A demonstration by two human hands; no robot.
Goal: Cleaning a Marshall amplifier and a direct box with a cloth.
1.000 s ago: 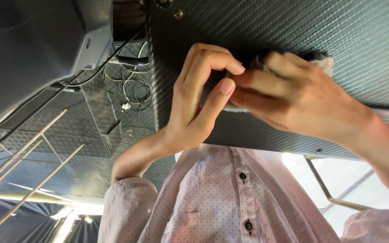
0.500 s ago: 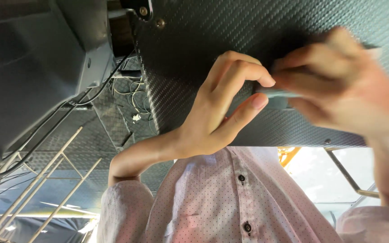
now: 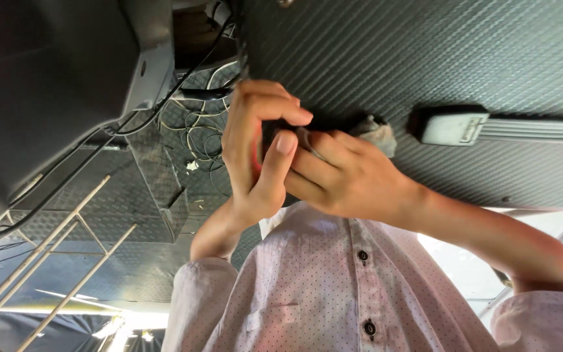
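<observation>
Grey rag (image 3: 376,133) bunched, no clear axis; right hand (image 3: 346,176) grips it, left hand (image 3: 259,146) pinching.

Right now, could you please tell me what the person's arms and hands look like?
Both the left hand and the right hand are bare: no gloves, rings or watch in view. Both forearms are uncovered, with the sleeves of a white, finely dotted button-up shirt pushed up towards the elbows.

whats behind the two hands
Behind the left hand and right hand lies a dark ribbed mat. A grey cloth peeks out; what the fingers pinch is covered.
</observation>
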